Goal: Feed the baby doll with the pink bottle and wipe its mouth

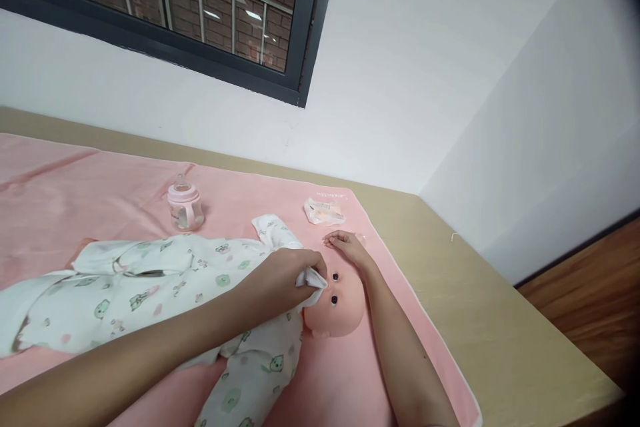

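A baby doll (345, 317) lies on its back on a pink mat (125, 187), dressed in a white printed outfit (175, 280). My left hand (295, 273) reaches across its body, closed on a white wipe (314, 279). The wipe is at the doll's face, around the nose and mouth, and both hide that part. My right hand (346, 245) rests on the far side of the doll's head, fingers stretched out, holding nothing that I can see. My right forearm curves round the top of the head.
A pink-lidded baby bottle (185, 203) stands upright on the mat. Beyond my right hand lies a clear plastic packet (324, 211). The wooden tabletop (450, 293) meets a white wall (375, 100) with a barred window (215, 7). A small white hook-shaped thing (454, 236) is at the right.
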Action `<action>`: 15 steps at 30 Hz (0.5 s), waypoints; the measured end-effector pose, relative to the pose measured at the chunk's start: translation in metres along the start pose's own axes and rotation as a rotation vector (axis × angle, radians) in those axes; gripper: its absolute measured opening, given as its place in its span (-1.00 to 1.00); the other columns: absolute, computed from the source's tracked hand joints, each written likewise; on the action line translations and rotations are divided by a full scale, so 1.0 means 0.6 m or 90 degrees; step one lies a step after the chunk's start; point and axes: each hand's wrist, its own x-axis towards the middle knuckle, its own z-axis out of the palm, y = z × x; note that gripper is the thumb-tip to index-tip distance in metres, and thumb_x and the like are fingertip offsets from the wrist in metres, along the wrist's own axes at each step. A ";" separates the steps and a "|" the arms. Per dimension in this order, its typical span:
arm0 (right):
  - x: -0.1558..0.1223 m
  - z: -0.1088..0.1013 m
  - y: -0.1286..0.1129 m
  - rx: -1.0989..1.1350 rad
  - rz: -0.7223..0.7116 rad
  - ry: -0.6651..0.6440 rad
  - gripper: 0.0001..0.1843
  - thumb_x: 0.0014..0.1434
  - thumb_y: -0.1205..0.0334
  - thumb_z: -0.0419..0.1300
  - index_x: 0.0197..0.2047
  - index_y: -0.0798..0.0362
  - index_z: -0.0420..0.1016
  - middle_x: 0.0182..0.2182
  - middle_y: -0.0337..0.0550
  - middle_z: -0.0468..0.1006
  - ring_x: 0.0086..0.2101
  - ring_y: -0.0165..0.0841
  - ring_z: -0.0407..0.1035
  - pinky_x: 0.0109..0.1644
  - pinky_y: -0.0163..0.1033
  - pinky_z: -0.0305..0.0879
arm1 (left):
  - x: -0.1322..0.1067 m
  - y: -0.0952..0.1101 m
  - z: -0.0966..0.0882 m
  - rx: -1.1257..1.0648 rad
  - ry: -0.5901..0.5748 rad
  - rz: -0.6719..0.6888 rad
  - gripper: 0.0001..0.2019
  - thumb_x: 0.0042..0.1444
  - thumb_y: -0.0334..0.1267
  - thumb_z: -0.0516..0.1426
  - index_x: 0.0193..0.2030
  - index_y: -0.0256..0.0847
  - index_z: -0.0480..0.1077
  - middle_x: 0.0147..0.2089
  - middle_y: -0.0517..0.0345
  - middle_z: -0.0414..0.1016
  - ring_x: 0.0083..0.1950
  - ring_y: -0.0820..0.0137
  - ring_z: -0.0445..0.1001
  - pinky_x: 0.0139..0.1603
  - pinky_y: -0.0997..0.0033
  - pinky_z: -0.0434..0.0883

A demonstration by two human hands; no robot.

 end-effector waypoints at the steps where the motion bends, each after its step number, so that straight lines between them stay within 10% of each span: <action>1: -0.001 0.000 -0.001 -0.002 0.000 -0.001 -0.65 -0.11 -0.01 0.34 -0.31 0.07 0.54 -0.32 -0.13 0.59 -0.22 -0.32 0.46 0.09 -0.11 0.30 | -0.001 0.000 -0.001 0.004 0.001 0.004 -0.76 -0.08 -0.50 0.02 -0.34 -0.12 0.41 -0.31 0.35 0.51 -0.28 0.44 0.44 -0.31 0.53 0.26; 15: -0.011 0.002 -0.021 0.001 -0.005 -0.007 -0.61 -0.11 -0.03 0.34 -0.28 0.07 0.54 -0.25 -0.09 0.59 -0.25 -0.33 0.45 0.04 -0.10 0.30 | -0.002 -0.033 -0.051 0.146 0.068 0.030 -0.87 0.17 -0.16 0.07 -0.20 -0.09 0.21 -0.38 0.29 0.36 -0.35 0.37 0.34 -0.39 0.46 0.18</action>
